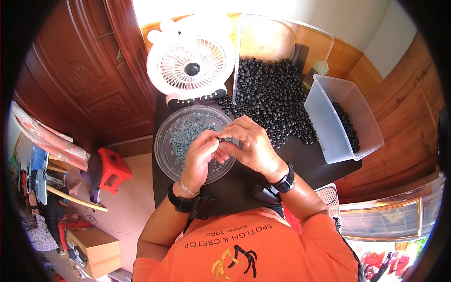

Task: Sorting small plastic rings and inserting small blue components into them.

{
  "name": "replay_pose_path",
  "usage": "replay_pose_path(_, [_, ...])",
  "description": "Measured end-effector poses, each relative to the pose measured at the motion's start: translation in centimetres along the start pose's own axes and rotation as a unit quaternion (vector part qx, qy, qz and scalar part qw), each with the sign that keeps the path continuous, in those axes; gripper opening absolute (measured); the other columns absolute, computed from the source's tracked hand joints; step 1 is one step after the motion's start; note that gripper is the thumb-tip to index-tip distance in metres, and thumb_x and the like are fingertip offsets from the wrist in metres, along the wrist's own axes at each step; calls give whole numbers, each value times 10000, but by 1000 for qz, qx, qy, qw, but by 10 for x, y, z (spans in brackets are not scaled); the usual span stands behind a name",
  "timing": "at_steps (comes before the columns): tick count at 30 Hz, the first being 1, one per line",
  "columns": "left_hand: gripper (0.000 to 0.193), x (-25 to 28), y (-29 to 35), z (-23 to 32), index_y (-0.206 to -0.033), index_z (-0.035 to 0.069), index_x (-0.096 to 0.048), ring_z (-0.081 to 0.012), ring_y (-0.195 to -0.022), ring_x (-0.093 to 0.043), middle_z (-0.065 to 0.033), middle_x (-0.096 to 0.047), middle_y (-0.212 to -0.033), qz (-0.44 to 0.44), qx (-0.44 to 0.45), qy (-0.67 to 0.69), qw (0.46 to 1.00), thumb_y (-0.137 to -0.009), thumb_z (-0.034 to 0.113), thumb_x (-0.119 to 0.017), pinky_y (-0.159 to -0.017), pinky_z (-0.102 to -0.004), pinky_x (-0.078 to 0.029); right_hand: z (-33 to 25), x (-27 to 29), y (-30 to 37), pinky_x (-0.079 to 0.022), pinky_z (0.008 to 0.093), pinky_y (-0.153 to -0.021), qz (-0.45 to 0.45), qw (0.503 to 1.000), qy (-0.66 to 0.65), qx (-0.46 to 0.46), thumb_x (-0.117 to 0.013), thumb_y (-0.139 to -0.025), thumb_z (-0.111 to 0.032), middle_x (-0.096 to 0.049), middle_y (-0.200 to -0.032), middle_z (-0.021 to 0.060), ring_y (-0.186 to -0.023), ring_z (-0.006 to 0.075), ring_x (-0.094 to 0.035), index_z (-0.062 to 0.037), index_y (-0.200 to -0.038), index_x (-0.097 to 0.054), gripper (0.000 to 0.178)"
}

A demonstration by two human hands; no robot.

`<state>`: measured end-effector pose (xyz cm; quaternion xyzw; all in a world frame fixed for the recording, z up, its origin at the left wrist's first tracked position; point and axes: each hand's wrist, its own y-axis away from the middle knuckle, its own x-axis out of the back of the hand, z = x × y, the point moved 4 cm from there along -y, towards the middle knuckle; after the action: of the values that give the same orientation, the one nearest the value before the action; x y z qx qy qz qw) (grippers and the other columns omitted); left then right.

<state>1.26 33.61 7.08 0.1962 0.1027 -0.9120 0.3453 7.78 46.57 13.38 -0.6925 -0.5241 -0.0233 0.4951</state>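
Note:
My left hand and my right hand meet over the near right side of a round clear tray. Pinched between their fingertips is a small black part, mostly covered by the fingers. It resembles the hollow black parts heaped on the dark table beyond my right hand. Many small pale blue-grey pieces lie loose in the tray, too small to make out singly. Both hands are closed, with the fingers curled toward each other.
A white fan stands behind the tray. On the right a translucent bin holds more black parts. A clear panel or box edge rises by the heap. On the floor at left are a red stool, a cardboard box and another person.

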Motion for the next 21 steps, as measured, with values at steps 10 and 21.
replay_pose_path(10, [202,2,-1,-3,-1037,24,-536,-142,-754,-611,-67,-630,-867,-10,-6,33,999,-966,211,-504,-677,-257,-472,5,-1,6,-533,356,-751,31,999,-26,4,-758,-716,-20,-677,-844,60,-826,266,-645,-49,-865,-685,169])
replay_pose_path(21, [205,10,-4,-3,-1030,24,-549,-143,-745,-607,-54,-617,-849,30,-14,-57,998,-966,216,-515,-674,-259,-467,21,-10,9,-519,355,-677,-7,988,-80,-135,-722,-751,-50,-661,-754,59,-764,246,-651,-59,-799,-653,84])
